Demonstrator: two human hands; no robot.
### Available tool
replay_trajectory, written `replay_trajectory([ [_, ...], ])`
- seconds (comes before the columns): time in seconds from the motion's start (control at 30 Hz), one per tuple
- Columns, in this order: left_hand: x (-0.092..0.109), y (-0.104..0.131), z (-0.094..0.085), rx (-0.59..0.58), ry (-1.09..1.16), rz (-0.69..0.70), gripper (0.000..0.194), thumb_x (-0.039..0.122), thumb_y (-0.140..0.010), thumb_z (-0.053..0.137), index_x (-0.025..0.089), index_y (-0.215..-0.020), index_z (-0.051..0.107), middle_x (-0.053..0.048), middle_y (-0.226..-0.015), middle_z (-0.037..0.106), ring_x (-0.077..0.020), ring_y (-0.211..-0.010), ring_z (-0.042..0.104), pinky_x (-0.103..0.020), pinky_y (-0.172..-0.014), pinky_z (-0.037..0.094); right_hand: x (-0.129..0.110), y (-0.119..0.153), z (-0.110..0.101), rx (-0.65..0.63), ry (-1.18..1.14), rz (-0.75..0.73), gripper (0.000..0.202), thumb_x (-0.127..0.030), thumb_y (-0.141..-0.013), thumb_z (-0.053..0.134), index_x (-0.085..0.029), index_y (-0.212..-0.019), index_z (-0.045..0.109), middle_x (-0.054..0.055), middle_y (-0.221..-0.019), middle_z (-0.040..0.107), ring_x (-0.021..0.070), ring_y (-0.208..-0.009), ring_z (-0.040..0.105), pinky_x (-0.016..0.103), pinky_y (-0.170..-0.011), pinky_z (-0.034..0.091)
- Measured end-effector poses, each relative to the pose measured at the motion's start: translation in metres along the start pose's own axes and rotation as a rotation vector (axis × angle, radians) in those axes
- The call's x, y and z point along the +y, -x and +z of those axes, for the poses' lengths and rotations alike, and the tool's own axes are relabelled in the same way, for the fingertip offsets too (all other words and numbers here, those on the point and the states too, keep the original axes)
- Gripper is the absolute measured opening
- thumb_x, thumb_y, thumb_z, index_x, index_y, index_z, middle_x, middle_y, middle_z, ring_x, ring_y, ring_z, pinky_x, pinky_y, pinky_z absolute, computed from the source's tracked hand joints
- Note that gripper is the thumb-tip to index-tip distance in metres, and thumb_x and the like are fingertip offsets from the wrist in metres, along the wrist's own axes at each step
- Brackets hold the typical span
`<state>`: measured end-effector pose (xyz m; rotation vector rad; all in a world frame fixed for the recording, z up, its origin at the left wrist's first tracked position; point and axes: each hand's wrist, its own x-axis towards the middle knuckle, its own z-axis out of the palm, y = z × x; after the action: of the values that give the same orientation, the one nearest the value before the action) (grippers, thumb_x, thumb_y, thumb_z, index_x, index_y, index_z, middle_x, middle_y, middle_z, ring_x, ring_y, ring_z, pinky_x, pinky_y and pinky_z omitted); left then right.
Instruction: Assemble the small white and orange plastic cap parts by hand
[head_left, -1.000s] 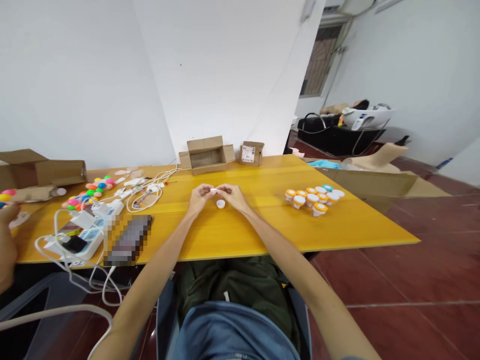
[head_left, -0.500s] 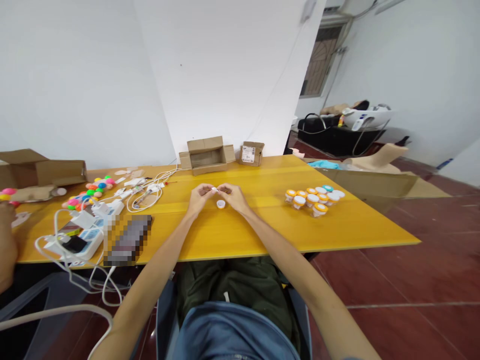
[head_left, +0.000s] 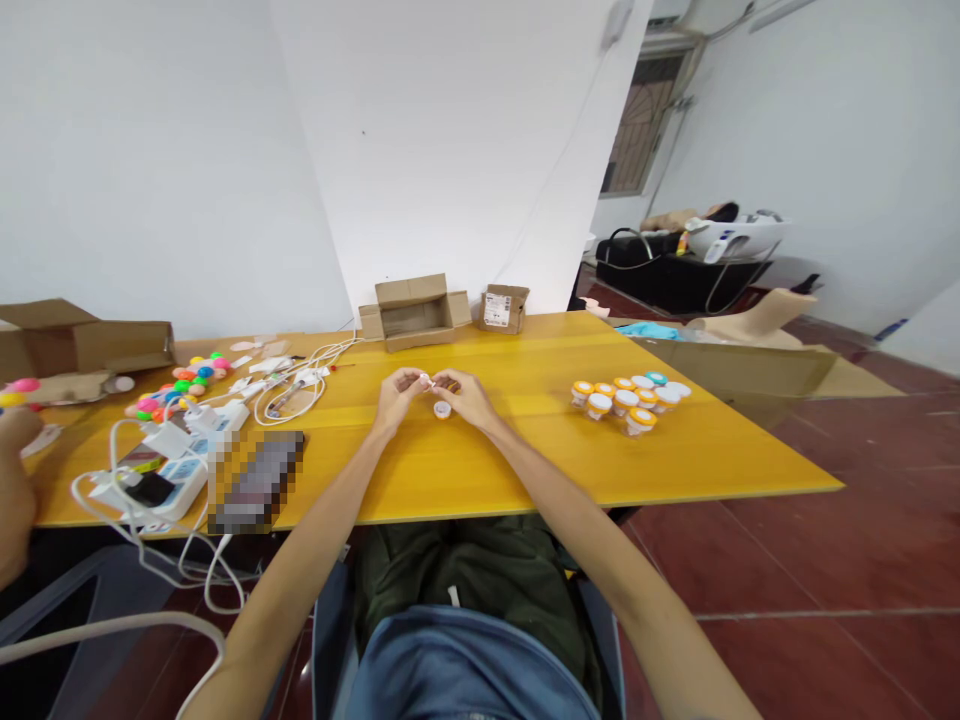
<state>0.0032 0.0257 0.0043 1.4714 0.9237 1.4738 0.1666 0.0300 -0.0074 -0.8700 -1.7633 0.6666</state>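
My left hand (head_left: 400, 394) and my right hand (head_left: 463, 396) meet above the middle of the yellow table (head_left: 450, 470), fingertips pinched together. Between them is a small white piece (head_left: 427, 381), mostly covered by the fingers and too small to name. Just below the hands, a small round cup or lid (head_left: 442, 410), white with an orange edge, rests on the tabletop. To the right stands a cluster of small clear jars (head_left: 625, 400) with white tops and orange rims; one has a teal top (head_left: 655, 378).
Two open cardboard boxes, a larger one (head_left: 418, 318) and a smaller one (head_left: 503, 309), stand against the wall. At left lie a power strip (head_left: 184, 470) with white cables, a blurred-out phone (head_left: 259, 480), colourful balls (head_left: 184, 382) and another cardboard box (head_left: 127, 345). A co-worker's arm (head_left: 15, 490) reaches in.
My fingers have shifted slightly around the small white piece. The cup or lid below now shows more orange. At far left, the co-worker's hand has moved a little.
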Motion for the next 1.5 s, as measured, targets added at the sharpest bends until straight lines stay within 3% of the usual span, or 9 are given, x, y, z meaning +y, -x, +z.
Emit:
replay_trajectory([
  [0.17,0.006,0.001,0.002,0.042,0.049,0.001,0.033,0.044,-0.062,0.085,0.019,-0.076,0.069,-0.004,-0.078,0.074,-0.0189,-0.075,0.069,-0.032,-0.075,0.055,-0.003,0.002,-0.002,-0.046,0.152,-0.047,0.010,-0.029,-0.084,0.068,-0.023,-0.091,0.072,0.002,-0.093,0.074,0.0179,-0.087,0.068,0.031,-0.081,0.052],
  [0.3,0.005,-0.001,-0.001,0.122,0.103,0.001,0.027,0.040,-0.065,0.082,0.020,-0.076,0.068,-0.002,-0.074,0.071,-0.0173,-0.072,0.068,-0.030,-0.072,0.054,-0.007,0.005,-0.008,-0.182,0.302,-0.085,0.029,-0.036,-0.077,0.079,-0.023,-0.102,0.071,0.006,-0.107,0.071,0.0220,-0.103,0.065,0.037,-0.093,0.049],
  [0.53,0.000,-0.007,-0.005,0.200,0.173,-0.022,0.020,0.034,-0.067,0.079,0.020,-0.076,0.068,-0.001,-0.071,0.069,-0.0159,-0.068,0.065,-0.029,-0.069,0.053,-0.006,0.008,-0.022,-0.376,0.480,-0.034,0.035,-0.040,-0.073,0.084,-0.024,-0.101,0.069,0.005,-0.101,0.067,0.0227,-0.096,0.063,0.036,-0.085,0.050],
  [0.7,-0.001,-0.007,-0.006,0.181,0.141,-0.022,0.022,0.037,-0.069,0.078,0.021,-0.080,0.069,-0.001,-0.073,0.069,-0.0159,-0.069,0.066,-0.030,-0.070,0.054,0.001,0.008,-0.022,-0.306,0.470,-0.021,0.021,-0.030,-0.079,0.078,-0.022,-0.096,0.069,0.003,-0.095,0.067,0.0193,-0.089,0.063,0.031,-0.079,0.047],
  [0.83,-0.003,-0.006,-0.007,0.141,0.070,-0.017,0.022,0.039,-0.071,0.076,0.022,-0.084,0.070,-0.001,-0.077,0.070,-0.0158,-0.071,0.066,-0.031,-0.073,0.054,0.008,0.007,-0.020,-0.205,0.479,-0.026,0.018,-0.028,-0.079,0.079,-0.022,-0.093,0.070,0.005,-0.094,0.068,0.0212,-0.088,0.063,0.033,-0.078,0.047],
  [0.97,-0.004,-0.005,-0.007,0.123,-0.004,0.010,0.025,0.043,-0.073,0.074,0.022,-0.085,0.069,-0.002,-0.078,0.071,-0.0171,-0.074,0.066,-0.031,-0.073,0.054,0.012,0.007,-0.020,-0.199,0.467,-0.036,0.021,-0.031,-0.077,0.081,-0.023,-0.094,0.071,0.006,-0.094,0.069,0.0221,-0.088,0.064,0.034,-0.078,0.048],
  [1.13,0.001,-0.002,-0.004,0.086,-0.036,0.027,0.028,0.044,-0.069,0.077,0.021,-0.081,0.068,-0.002,-0.077,0.072,-0.0190,-0.077,0.068,-0.032,-0.073,0.055,0.008,0.007,-0.018,-0.194,0.393,-0.055,0.028,-0.038,-0.075,0.082,-0.024,-0.097,0.072,0.006,-0.095,0.071,0.0220,-0.089,0.066,0.034,-0.079,0.049],
  [1.3,0.003,0.001,0.001,0.007,-0.061,0.065,0.034,0.048,-0.066,0.081,0.020,-0.078,0.066,-0.003,-0.082,0.073,-0.0184,-0.076,0.068,-0.033,-0.077,0.055,0.000,0.006,-0.016,-0.089,0.301,-0.048,0.028,-0.037,-0.077,0.079,-0.022,-0.099,0.071,0.005,-0.098,0.072,0.0200,-0.091,0.066,0.033,-0.084,0.050],
  [1.5,0.002,0.004,0.003,-0.051,-0.113,0.096,0.033,0.046,-0.066,0.082,0.020,-0.079,0.066,-0.003,-0.082,0.073,-0.0186,-0.079,0.069,-0.031,-0.076,0.054,-0.002,0.005,-0.014,-0.038,0.259,-0.071,0.012,-0.033,-0.082,0.074,-0.023,-0.088,0.071,0.003,-0.090,0.074,0.0179,-0.086,0.066,0.029,-0.080,0.049],
])
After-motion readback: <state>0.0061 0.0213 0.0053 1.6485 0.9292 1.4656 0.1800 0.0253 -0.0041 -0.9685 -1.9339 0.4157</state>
